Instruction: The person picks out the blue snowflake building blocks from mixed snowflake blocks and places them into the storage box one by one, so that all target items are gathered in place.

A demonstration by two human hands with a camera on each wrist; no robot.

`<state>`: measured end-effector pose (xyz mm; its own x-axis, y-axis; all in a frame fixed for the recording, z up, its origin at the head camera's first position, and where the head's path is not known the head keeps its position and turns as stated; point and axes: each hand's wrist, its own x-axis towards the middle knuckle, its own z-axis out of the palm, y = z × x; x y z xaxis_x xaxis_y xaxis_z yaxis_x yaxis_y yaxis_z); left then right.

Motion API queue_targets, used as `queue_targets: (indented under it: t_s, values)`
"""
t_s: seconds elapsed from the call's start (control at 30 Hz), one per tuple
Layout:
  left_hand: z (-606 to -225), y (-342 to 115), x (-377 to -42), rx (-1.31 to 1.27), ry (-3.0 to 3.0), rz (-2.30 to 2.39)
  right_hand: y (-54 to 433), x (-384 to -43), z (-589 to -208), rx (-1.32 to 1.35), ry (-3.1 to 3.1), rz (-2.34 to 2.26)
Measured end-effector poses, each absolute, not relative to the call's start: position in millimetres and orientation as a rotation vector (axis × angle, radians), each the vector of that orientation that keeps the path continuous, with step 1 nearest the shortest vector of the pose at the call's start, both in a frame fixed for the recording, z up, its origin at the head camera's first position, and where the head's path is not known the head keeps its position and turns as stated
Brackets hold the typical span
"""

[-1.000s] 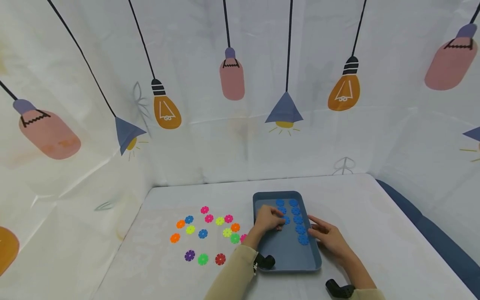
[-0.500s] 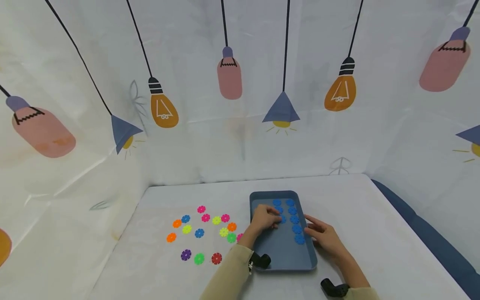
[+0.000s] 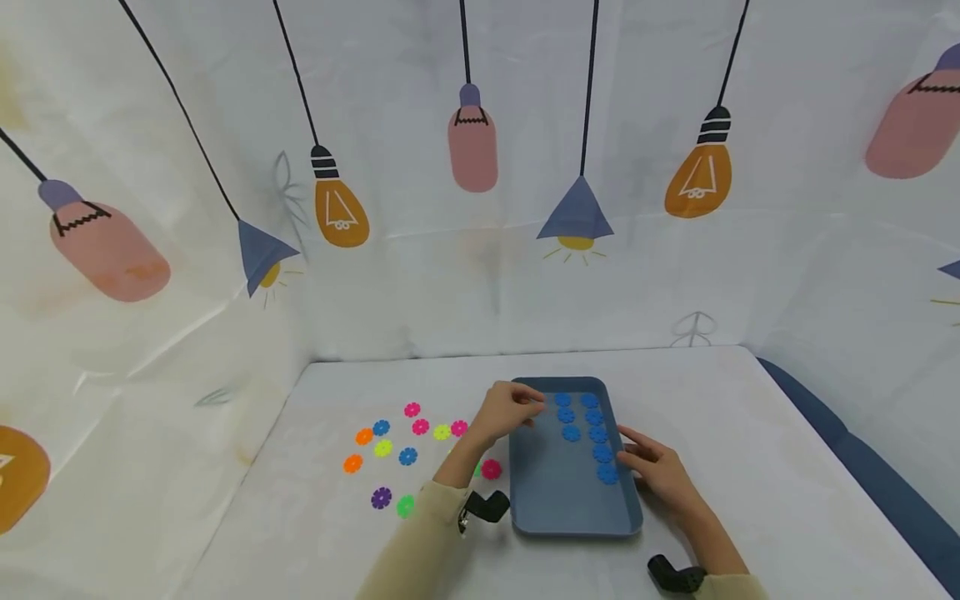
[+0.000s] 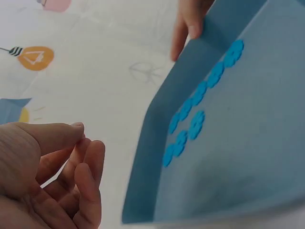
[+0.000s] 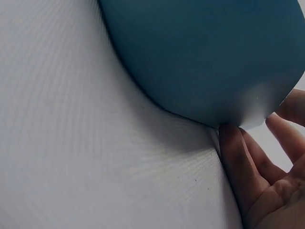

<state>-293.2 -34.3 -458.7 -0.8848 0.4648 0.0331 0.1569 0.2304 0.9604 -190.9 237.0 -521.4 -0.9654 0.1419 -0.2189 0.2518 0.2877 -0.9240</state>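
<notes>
A blue-grey tray [image 3: 573,508] lies on the table, holding two columns of small blue flower-shaped discs [image 3: 602,452]. Three discs form the left column; several make up the right one, along the tray's right wall. My left hand [image 3: 506,410] hovers by the tray's upper left edge, fingers loosely curled and thumb near the index finger. Nothing shows between them in the left wrist view, where the hand [image 4: 57,176] is apart from the tray. At the tray's right side, my right hand [image 3: 663,479] touches the outer wall with its fingertips [image 5: 231,138].
Left of the tray, loose discs lie scattered on the white table: pink [image 3: 421,427], orange [image 3: 353,463], yellow [image 3: 383,448], blue [image 3: 407,456], purple [image 3: 381,497] and green [image 3: 406,506]. My left forearm [image 3: 420,533] hides some of them. A printed cloth wall [image 3: 420,308] stands behind.
My left hand has left the lowest disc of the left column and moved up and left to the tray's edge. The disc stays in the tray. My right hand keeps its place.
</notes>
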Motion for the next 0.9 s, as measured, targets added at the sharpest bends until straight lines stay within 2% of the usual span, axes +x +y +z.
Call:
queue_targets:
  t_s: [0.6, 0.9]
  values:
    - [-426, -153, -318, 0.555, 2.544, 1.424, 238, -193, -520, 0.363, 2.448, -1.776]
    - [-428, -216, -334, 0.557, 2.645, 1.182, 236, -192, -522, 0.385, 2.461, -1.774]
